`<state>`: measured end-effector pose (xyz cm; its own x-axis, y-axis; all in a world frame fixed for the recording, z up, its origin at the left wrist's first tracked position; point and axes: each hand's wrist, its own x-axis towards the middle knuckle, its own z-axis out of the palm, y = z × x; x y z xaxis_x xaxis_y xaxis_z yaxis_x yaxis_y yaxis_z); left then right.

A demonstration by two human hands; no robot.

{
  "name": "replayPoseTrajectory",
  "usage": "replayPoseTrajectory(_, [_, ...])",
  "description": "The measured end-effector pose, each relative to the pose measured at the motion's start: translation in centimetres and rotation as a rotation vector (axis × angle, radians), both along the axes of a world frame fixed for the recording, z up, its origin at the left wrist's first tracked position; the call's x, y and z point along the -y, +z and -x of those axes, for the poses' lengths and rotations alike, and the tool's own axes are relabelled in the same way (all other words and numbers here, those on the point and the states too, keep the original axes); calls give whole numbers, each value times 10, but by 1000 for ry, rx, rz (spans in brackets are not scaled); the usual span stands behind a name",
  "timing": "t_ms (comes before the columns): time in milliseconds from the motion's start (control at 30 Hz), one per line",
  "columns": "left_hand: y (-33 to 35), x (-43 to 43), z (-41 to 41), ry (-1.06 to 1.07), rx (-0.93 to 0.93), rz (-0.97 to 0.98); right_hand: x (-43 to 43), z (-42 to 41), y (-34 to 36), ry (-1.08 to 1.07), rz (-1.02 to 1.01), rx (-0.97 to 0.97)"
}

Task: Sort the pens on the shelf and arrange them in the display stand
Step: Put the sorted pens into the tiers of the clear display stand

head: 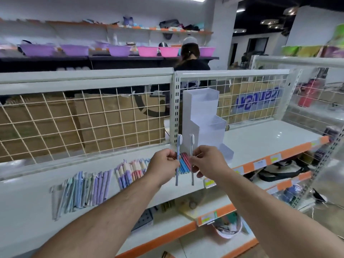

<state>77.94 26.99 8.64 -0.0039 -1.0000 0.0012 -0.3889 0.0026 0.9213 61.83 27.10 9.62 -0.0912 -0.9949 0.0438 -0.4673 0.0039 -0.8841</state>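
Head view: a white tiered display stand stands on the white shelf, its tallest compartment at the back against the wire grid panel and its lowest step at the front. Just in front of the stand, both hands are raised. The left hand pinches a blue pen between curled fingers, and the right hand pinches a pale grey pen the same way. Both pens are upright, clip ends up, side by side and slightly apart (their tops overlap the stand's lower front in the picture).

Below the stand's front, partly hidden behind the hands, a row of blue and pink pens lies flat on the shelf. Left of the stand lies a row of mixed pastel pens, and farther left of it a row of lilac and blue-grey pens.

Behind the stand, past the grid, are cardboard boxes. Beyond them a person in a dark top faces away towards shelves holding pink and purple basins.
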Motion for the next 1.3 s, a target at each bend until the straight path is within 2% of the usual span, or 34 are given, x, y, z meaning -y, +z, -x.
replayPoseTrajectory(367, [32, 123, 45, -45, -94, 93, 110, 40, 37, -8, 53, -14])
replayPoseTrajectory(767, [94, 213, 63, 13, -75, 256, 214, 57, 98, 112, 184, 1])
replayPoseTrajectory(1100, [133, 262, 101, 240, -54, 309, 288, 83, 131, 316, 259, 0])
replayPoseTrajectory(1300, [153, 283, 120, 355, -84, 355, 322, 101, 152, 406, 274, 71])
